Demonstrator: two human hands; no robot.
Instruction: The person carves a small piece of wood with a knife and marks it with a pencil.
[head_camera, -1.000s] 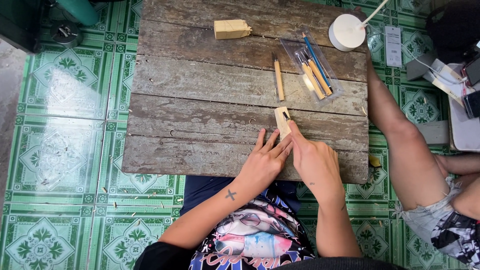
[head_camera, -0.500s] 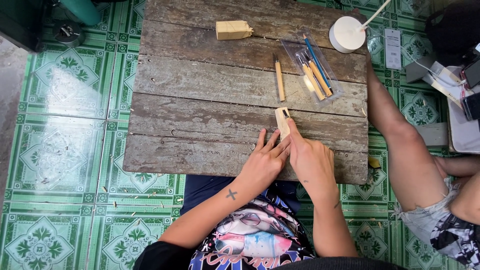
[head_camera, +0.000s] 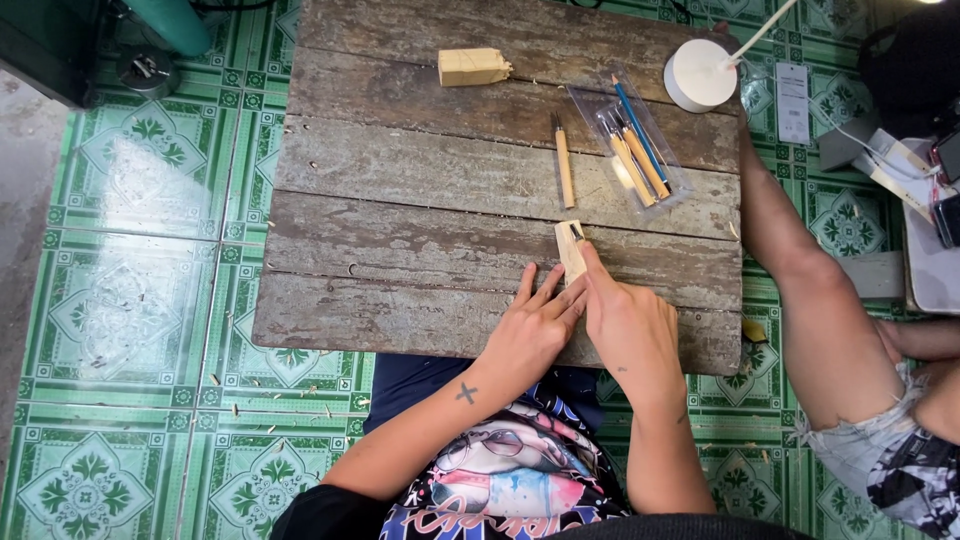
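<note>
A small pale wooden piece (head_camera: 569, 248) lies on the weathered plank table (head_camera: 420, 200) near its front edge. My left hand (head_camera: 532, 330) presses on the near end of the piece with its fingers spread. My right hand (head_camera: 628, 325) grips a carving knife whose dark blade tip (head_camera: 577, 232) rests on the top of the wood. Both hands touch each other beside the piece.
A loose carving tool (head_camera: 564, 160) lies beside a clear tray of several tools (head_camera: 632, 145). A larger wood block (head_camera: 473, 67) sits at the far edge, a white round lamp base (head_camera: 699, 75) at the far right. Another person's leg (head_camera: 800, 270) stretches along the table's right side.
The hands and wooden piece have barely shifted; the blade stays on the top of the piece.
</note>
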